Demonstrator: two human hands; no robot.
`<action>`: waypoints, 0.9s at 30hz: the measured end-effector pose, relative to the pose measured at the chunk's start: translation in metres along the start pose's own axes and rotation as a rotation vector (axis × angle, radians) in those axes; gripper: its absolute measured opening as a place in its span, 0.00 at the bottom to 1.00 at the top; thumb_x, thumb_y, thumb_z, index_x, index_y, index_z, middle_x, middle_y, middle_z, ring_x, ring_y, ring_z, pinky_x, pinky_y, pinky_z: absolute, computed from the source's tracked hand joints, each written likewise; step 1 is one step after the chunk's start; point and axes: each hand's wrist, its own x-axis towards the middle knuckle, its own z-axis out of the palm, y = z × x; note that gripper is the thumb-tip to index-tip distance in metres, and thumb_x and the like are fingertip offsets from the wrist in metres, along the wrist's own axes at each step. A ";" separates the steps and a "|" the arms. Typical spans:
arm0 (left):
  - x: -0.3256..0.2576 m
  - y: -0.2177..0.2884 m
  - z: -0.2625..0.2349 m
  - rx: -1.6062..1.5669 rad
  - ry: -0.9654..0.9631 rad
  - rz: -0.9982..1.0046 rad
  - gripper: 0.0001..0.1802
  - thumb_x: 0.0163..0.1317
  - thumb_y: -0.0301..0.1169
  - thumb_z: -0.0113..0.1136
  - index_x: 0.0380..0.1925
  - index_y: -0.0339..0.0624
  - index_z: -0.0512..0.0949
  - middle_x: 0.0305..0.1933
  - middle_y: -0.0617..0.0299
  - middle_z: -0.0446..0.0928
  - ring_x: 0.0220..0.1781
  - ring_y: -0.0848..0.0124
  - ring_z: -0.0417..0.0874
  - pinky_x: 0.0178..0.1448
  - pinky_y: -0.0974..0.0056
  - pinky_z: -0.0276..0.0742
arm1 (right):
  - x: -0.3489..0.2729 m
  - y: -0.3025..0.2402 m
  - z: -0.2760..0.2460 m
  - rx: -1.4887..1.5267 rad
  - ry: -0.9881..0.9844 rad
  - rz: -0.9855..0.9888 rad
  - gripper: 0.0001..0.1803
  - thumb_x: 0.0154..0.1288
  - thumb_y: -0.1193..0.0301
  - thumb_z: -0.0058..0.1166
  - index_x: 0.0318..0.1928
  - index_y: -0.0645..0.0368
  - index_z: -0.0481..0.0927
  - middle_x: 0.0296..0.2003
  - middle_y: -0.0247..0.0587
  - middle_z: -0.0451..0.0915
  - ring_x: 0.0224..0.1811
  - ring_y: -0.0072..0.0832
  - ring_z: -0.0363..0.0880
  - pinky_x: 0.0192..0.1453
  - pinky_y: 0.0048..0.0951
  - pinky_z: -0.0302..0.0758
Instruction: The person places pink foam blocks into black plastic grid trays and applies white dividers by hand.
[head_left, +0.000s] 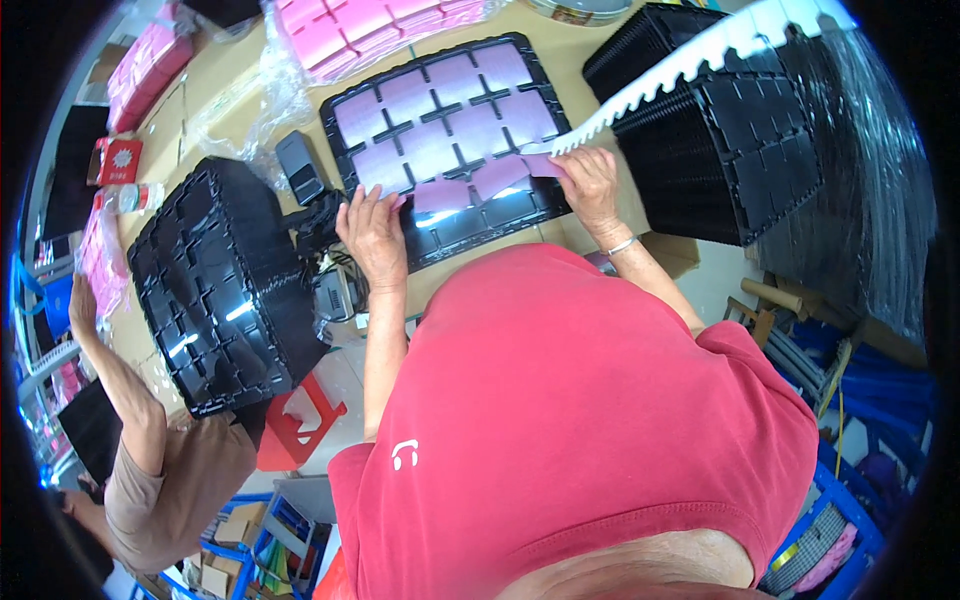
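Note:
A black plastic tray (440,244) with cross-shaped dividers lies in front of me, purple sheet pieces (440,88) in its upper rows. Across its nearer part a thin, notched purple sheet (445,194) is stretched between my hands. My left hand (376,240) has its fingers closed at the sheet's left end, by the tray's left edge. At the other end my right hand (592,188), a bracelet on its wrist, pinches the purple material between thumb and fingers. From beside those fingers a long white strip with a toothed edge (700,65) runs to the upper right.
Nested black trays stand in a stack on the left (215,290) and in another stack on the right (720,150). Pink blocks in plastic film (370,30) lie at the back. A dark handheld device (299,165) is left of the tray. Another person (170,470) works at far left.

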 end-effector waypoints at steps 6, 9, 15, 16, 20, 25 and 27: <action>-0.001 0.002 0.002 0.027 -0.007 0.021 0.09 0.53 0.27 0.65 0.36 0.47 0.82 0.47 0.63 0.81 0.59 0.64 0.76 0.67 0.54 0.59 | -0.007 0.010 0.001 0.008 -0.054 0.014 0.16 0.45 0.79 0.60 0.40 0.55 0.80 0.45 0.35 0.80 0.51 0.33 0.76 0.56 0.37 0.67; 0.000 0.002 0.002 0.020 -0.002 0.033 0.09 0.53 0.28 0.65 0.36 0.47 0.82 0.46 0.62 0.81 0.59 0.63 0.76 0.67 0.54 0.59 | -0.004 0.016 0.004 -0.015 -0.028 0.007 0.16 0.46 0.79 0.60 0.39 0.55 0.80 0.44 0.35 0.80 0.50 0.33 0.76 0.55 0.37 0.67; -0.002 0.000 0.002 0.024 -0.002 0.036 0.09 0.54 0.28 0.65 0.36 0.46 0.81 0.46 0.62 0.81 0.59 0.62 0.76 0.66 0.52 0.60 | 0.008 0.016 0.005 -0.021 0.026 -0.017 0.15 0.46 0.78 0.61 0.38 0.55 0.80 0.43 0.36 0.80 0.49 0.32 0.76 0.54 0.37 0.67; -0.003 0.000 0.002 0.021 0.001 0.039 0.09 0.54 0.29 0.65 0.36 0.47 0.81 0.46 0.62 0.81 0.59 0.61 0.76 0.66 0.52 0.60 | 0.007 0.017 0.005 -0.020 0.024 -0.017 0.15 0.46 0.78 0.61 0.38 0.55 0.80 0.43 0.36 0.80 0.49 0.32 0.76 0.54 0.37 0.67; -0.005 0.000 0.003 0.013 0.014 0.052 0.08 0.54 0.30 0.65 0.36 0.47 0.81 0.45 0.61 0.82 0.58 0.61 0.77 0.65 0.52 0.61 | 0.005 0.019 0.005 0.008 -0.001 -0.023 0.14 0.46 0.79 0.60 0.38 0.55 0.80 0.44 0.36 0.80 0.50 0.33 0.76 0.55 0.36 0.67; -0.011 -0.004 -0.002 0.036 -0.095 0.046 0.09 0.55 0.33 0.65 0.36 0.46 0.81 0.47 0.61 0.81 0.59 0.62 0.75 0.67 0.51 0.58 | -0.004 0.022 0.003 -0.016 -0.067 -0.059 0.15 0.45 0.78 0.61 0.38 0.55 0.81 0.45 0.35 0.80 0.51 0.33 0.76 0.56 0.37 0.66; -0.016 -0.003 -0.005 0.057 -0.172 0.043 0.12 0.54 0.35 0.66 0.38 0.46 0.82 0.48 0.61 0.81 0.61 0.61 0.74 0.68 0.50 0.57 | -0.016 0.028 0.003 -0.032 -0.112 -0.065 0.15 0.46 0.78 0.61 0.38 0.54 0.81 0.47 0.34 0.80 0.53 0.32 0.75 0.58 0.38 0.66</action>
